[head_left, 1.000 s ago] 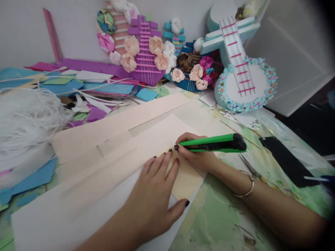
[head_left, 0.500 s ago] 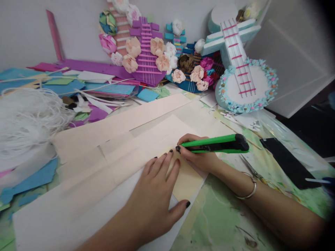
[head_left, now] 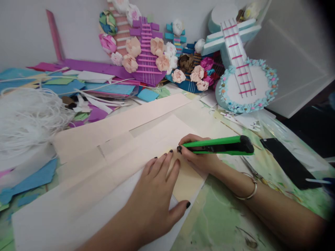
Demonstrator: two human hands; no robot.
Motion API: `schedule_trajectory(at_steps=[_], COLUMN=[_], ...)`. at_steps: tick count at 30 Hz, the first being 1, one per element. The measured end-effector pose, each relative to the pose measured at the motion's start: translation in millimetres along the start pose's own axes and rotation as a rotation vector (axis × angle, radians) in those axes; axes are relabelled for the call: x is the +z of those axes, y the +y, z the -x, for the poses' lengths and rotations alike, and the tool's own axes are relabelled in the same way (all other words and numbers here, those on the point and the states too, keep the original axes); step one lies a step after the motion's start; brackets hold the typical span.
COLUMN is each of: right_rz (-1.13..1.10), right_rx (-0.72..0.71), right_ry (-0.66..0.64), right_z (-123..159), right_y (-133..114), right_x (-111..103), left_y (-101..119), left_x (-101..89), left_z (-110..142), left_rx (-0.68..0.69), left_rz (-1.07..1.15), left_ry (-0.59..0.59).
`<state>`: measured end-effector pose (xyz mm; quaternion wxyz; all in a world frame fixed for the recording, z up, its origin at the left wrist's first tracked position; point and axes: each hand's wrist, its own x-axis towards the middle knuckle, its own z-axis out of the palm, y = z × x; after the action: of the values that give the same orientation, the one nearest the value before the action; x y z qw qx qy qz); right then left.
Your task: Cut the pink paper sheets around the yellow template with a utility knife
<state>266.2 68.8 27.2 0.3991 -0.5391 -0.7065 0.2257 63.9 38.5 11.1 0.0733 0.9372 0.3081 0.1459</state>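
Observation:
My right hand [head_left: 197, 155] is closed around a green and black utility knife [head_left: 217, 145], its front end pointing left and down to the pale paper. The blade itself is hidden by my fingers. Spread flat with its fingers apart, my left hand [head_left: 157, 195] presses on the sheets just left of the knife. Beneath it lie a cream paper piece [head_left: 188, 179] and a larger white sheet [head_left: 47, 223]. A pale peach paper sheet [head_left: 146, 150] stretches away under my fingertips, and a long peach strip [head_left: 125, 118] lies behind it.
Several decorated paper guitars, among them a purple one [head_left: 146, 52] and a light blue one [head_left: 237, 59], lean at the back. White cord [head_left: 28, 118] is heaped at left beside coloured paper scraps [head_left: 107, 89]. Scissors [head_left: 258, 174] and a black flat piece [head_left: 289, 162] lie at right.
My right hand has shifted slightly to the right with the utility knife. My left hand stays in the same place on the paper.

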Motion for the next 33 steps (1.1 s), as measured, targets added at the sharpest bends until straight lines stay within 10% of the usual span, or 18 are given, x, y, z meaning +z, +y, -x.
schedule_trajectory(at_steps=[33], right_rz=[0.029], right_rx=[0.015], right_ry=[0.044], right_z=[4.6], right_y=[0.4], right_x=[-0.6], left_y=[0.6], left_x=[-1.0], left_z=[1.9], left_rx=[0.007], left_rz=[-0.003], left_ry=[0.007])
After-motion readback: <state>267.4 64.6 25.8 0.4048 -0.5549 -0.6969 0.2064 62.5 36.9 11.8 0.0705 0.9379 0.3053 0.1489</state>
